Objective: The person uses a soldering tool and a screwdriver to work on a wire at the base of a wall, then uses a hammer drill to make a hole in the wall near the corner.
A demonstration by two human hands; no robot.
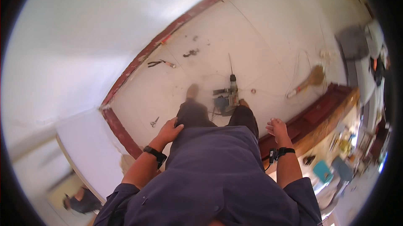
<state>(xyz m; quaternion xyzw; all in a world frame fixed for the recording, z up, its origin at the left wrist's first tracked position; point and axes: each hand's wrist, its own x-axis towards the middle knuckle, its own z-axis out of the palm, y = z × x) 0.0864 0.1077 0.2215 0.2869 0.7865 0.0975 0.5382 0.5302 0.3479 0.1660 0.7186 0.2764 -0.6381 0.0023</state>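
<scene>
My left hand (169, 131) hangs beside my left thigh, fingers loosely bent and thumb apart, with nothing visible in it. Out to the right, my right hand (277, 128) is held away from my body, its fingers apart and empty. Between my feet lies a power drill (232, 94) with a long bit pointing away from me; my legs partly hide its body. Scissors (155, 122) rest on the pale floor left of my left leg. Farther off are black-handled pliers (155, 63) and a small tool with a pale handle (168, 63).
A dark red baseboard (145, 54) runs along the left wall. On the right stand a dark red wooden piece (310, 115) and a broom (312, 78) lying near a pale cord. A small ring (253, 91) and dark debris (191, 53) lie on the floor.
</scene>
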